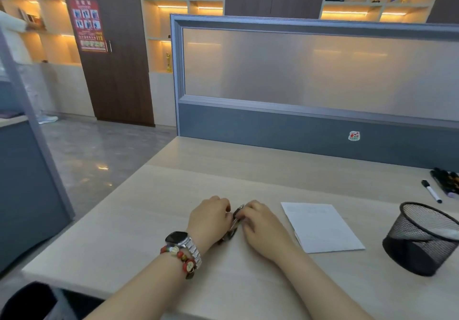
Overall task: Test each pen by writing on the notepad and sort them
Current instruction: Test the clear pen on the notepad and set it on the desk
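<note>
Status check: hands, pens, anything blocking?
Both hands, left and right, closed on one pen over the desk. Notepad to the right, untouched. Mesh cup and more pens far right. Nothing in the way.

Dark pens [234,220] bunched on the desk between both hands, white notepad [321,227] flat just right of them, whiteboard marker [431,191] and more dark markers [445,182] far right

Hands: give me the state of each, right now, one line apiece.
Left hand: fingers curled shut on the pens on the desk.
Right hand: fingers closed on the same pens, from the other side.
</note>
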